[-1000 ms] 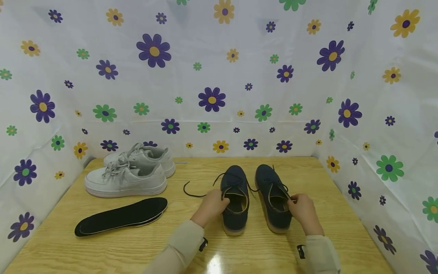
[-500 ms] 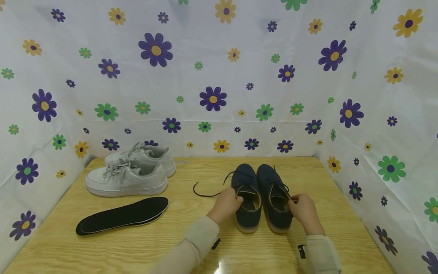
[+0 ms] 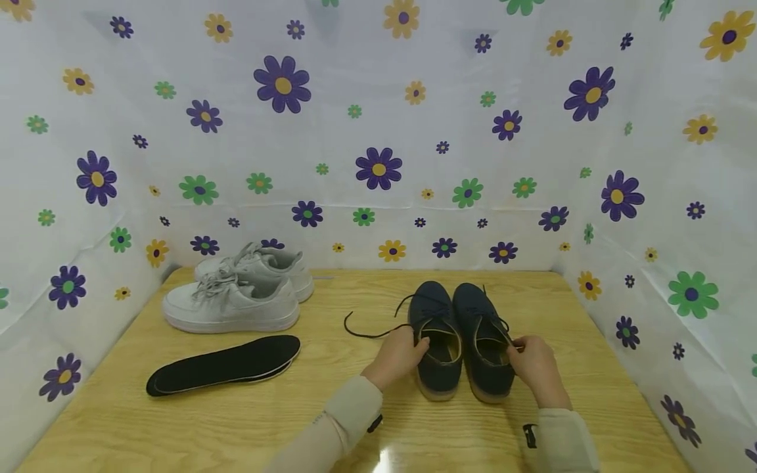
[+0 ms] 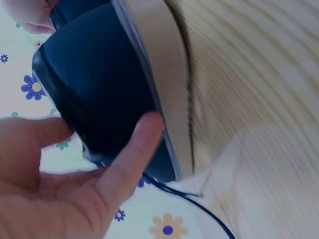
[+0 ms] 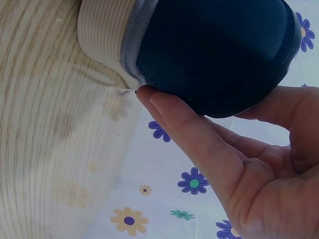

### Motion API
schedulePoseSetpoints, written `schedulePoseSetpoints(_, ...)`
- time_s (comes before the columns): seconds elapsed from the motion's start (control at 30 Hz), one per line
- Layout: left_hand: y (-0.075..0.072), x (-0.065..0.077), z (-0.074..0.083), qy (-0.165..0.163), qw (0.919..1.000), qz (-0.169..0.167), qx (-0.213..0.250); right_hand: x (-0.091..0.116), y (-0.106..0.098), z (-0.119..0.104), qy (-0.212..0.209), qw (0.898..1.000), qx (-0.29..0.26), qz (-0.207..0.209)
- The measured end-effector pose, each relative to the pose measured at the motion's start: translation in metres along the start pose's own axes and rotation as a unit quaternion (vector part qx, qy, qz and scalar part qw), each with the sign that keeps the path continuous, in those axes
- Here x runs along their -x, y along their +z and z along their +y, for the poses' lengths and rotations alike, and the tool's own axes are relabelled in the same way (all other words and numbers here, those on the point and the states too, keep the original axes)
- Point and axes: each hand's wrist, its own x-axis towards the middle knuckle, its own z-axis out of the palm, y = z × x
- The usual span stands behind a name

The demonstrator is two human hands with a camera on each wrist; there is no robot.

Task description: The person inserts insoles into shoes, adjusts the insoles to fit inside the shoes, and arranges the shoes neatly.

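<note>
Two navy lace-up shoes stand side by side on the wooden table, toes pointing away and heels toward me. My left hand (image 3: 397, 358) pinches the outer side of the left navy shoe (image 3: 439, 380), thumb at the opening's edge and fingers along the outside. On the other side, my right hand (image 3: 538, 369) holds the right navy shoe (image 3: 493, 384) by its collar. The left wrist view shows the shoe's dark upper (image 4: 99, 69) and pale sole, a fingertip against its side. In the right wrist view the fingers lie under the dark heel (image 5: 214, 50).
A white pair of sneakers (image 3: 236, 305) stands at the back left. Black insoles (image 3: 227, 365), stacked, lie in front of them on the wooden table (image 3: 266, 420). A loose dark shoelace (image 3: 369, 336) trails left from the left navy shoe. Flowered white cloth (image 3: 331, 131) encloses the table's back and sides.
My left hand has slid the left navy shoe to the right, closing the gap to the other one. The right hand stays at its shoe. The head view has shifted slightly.
</note>
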Motion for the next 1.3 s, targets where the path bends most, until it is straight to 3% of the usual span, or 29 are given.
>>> schedulePoseSetpoints(0.17,-0.021,-0.006,-0.015,-0.007,0.9964,-0.084,-0.016,0.0,-0.005,0.003,-0.006,1.0,0.012,0.007)
schedulePoseSetpoints(0.27,-0.049,-0.017,-0.025,-0.018,0.9947,-0.087,-0.05,0.0,-0.006,0.005,-0.008,1.0,0.018,0.012)
schedulePoseSetpoints(0.37,-0.084,-0.032,-0.035,-0.027,0.9969,-0.026,-0.07,-0.001,-0.006,0.005,-0.007,1.0,0.017,0.013)
schedulePoseSetpoints(0.47,-0.118,-0.047,-0.047,-0.04,0.9922,0.094,-0.071,-0.001,-0.004,0.005,-0.006,1.0,0.016,0.012)
schedulePoseSetpoints(0.57,-0.145,-0.059,-0.059,-0.058,0.9711,0.207,-0.103,-0.001,-0.002,0.004,-0.006,1.0,0.016,0.01)
schedulePoseSetpoints(0.67,-0.163,-0.066,-0.072,-0.096,0.9492,0.243,-0.175,-0.001,0.0,0.003,-0.007,1.0,0.017,0.013)
schedulePoseSetpoints(0.73,-0.169,-0.069,-0.08,-0.127,0.9378,0.225,-0.232,-0.001,0.002,0.002,-0.008,1.0,0.016,0.013)
schedulePoseSetpoints(0.9,-0.176,-0.071,-0.093,-0.179,0.9236,0.175,-0.29,0.001,0.004,-0.002,-0.004,1.0,0.012,0.007)
schedulePoseSetpoints(1.07,-0.176,-0.073,-0.098,-0.198,0.9231,0.179,-0.277,0.001,0.005,-0.003,-0.009,1.0,0.018,0.018)
schedulePoseSetpoints(1.3,-0.173,-0.076,-0.101,-0.188,0.9196,0.19,-0.288,0.0,0.003,0.0,-0.008,0.999,0.019,0.027)
